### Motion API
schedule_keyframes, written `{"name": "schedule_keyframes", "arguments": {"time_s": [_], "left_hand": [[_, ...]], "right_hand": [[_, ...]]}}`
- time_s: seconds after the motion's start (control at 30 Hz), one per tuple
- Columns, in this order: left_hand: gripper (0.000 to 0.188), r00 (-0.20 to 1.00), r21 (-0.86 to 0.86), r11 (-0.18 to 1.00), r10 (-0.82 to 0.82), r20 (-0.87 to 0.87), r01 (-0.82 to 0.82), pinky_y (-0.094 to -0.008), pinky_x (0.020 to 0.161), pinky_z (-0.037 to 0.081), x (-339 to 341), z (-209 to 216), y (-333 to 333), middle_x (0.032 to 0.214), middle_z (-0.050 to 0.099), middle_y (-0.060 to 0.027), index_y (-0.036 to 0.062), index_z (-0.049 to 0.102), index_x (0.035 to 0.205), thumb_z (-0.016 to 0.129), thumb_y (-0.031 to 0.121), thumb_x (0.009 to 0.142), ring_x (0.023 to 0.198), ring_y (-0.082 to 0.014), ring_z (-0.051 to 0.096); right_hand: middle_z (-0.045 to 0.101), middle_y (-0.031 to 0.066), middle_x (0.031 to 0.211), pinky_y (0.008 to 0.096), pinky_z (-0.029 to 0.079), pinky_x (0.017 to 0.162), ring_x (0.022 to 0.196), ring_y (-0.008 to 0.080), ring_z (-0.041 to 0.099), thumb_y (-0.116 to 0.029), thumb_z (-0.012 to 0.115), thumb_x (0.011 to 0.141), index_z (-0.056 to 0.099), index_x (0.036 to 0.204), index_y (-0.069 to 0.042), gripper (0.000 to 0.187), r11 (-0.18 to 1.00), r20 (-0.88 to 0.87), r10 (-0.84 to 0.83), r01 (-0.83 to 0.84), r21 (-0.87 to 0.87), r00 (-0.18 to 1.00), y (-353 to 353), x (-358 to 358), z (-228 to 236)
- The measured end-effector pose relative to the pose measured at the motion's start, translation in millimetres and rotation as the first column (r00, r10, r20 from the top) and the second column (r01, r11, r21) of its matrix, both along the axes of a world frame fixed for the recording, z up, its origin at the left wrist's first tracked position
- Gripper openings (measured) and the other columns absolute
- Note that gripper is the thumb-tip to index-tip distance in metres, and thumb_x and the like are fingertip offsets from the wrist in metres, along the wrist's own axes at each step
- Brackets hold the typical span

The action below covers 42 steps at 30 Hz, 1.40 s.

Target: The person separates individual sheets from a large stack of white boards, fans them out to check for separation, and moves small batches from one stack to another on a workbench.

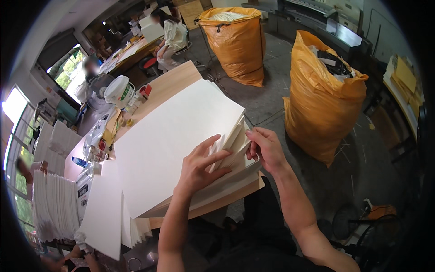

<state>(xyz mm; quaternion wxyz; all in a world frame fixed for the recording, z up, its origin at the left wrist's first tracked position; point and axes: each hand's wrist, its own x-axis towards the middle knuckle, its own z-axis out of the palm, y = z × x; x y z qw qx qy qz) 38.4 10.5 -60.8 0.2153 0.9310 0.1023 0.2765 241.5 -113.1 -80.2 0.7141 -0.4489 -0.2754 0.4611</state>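
Wood-topped table [180,75]: stack of white sheets [176,127] lies across it, right-hand edges fanned. Left hand [199,168]: grip wide, fingers spread against the edges. Right hand [268,148]: grip narrow, pinching sheet edges. White bucket [118,90] at far left; two orange sacks [326,109] stand on grey floor [276,68].

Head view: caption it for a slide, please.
Left hand and right hand at the parted edges of stacked white sheets, orange sacks beyond.

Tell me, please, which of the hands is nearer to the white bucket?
Left. The left hand, spread over the paper, is right of the white bucket; the right hand, at the paper's edge, is farther right.
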Motion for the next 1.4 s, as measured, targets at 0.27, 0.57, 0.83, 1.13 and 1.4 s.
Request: {"name": "schedule_keyframes", "arguments": {"time_s": [0.27,0.57,0.83,1.13,1.4], "left_hand": [[0.042,0.997,0.012,0.999,0.032,0.074,-0.033,-0.0473,0.096,0.06,2,-6,-3,0.155,0.049,-0.0226,0.0246,0.075,0.123,0.073,0.005,0.085,0.118,-0.0434,0.069],[0.054,0.999,0.063,0.997,0.038,0.008,-0.038,-0.0426,0.094,0.06,1,-1,-3,0.151,0.055,-0.013,0.0353,0.075,0.119,0.093,0.024,0.069,0.123,-0.0345,0.066],[0.053,0.999,-0.004,1.0,0.013,0.053,-0.013,-0.0415,0.091,0.061,-5,-10,6,0.15,0.056,-0.0124,0.0355,0.075,0.119,0.093,0.023,0.071,0.123,-0.0328,0.066],[0.071,0.988,0.351,0.929,-0.077,-0.132,0.119,-0.0486,0.111,0.048,-1,-19,4,0.166,0.036,-0.0128,0.0449,0.05,0.149,0.08,0.036,0.086,0.147,-0.0394,0.043],[0.073,0.987,0.289,0.956,0.008,-0.162,0.04,-0.0507,0.115,0.044,3,-15,3,0.159,0.044,-0.0153,0.0239,0.043,0.157,0.074,0.036,0.091,0.144,-0.0363,0.046]], "right_hand": [[0.058,0.0019,0.06,0.0248,0.041,0.048,0.053,0.0134,0.061,-0.024,0.063,0.103,0.057,0.071,-0.01,0.036,0.996,0.211,-0.077,0.083,-0.019,0.974,0,-2,-3],[0.058,0.0015,0.061,0.0259,0.041,0.048,0.055,0.0139,0.062,-0.025,0.063,0.103,0.057,0.072,-0.009,0.035,0.999,-0.047,-0.034,0.035,0.033,0.998,2,-5,2],[0.062,0.0093,0.076,0.039,0.05,0.067,0.075,0.0248,0.065,-0.024,0.067,0.095,0.058,0.08,-0.005,0.026,0.8,0.747,-0.544,0.503,0.327,0.381,-22,-18,-31],[0.052,0.0151,0.149,0.0526,0.026,0.121,0.143,0.0418,0.036,-0.022,0.074,0.08,0.074,0.123,-0.016,0.043,0.995,0.948,0.097,-0.048,-0.087,0.303,-35,-20,-35],[0.064,0.0183,0.132,0.0508,0.029,0.119,0.135,0.0389,0.047,-0.02,0.072,0.084,0.073,0.121,-0.009,0.039,0.999,0.961,0.031,-0.034,-0.023,0.275,-34,-24,-25]]}}
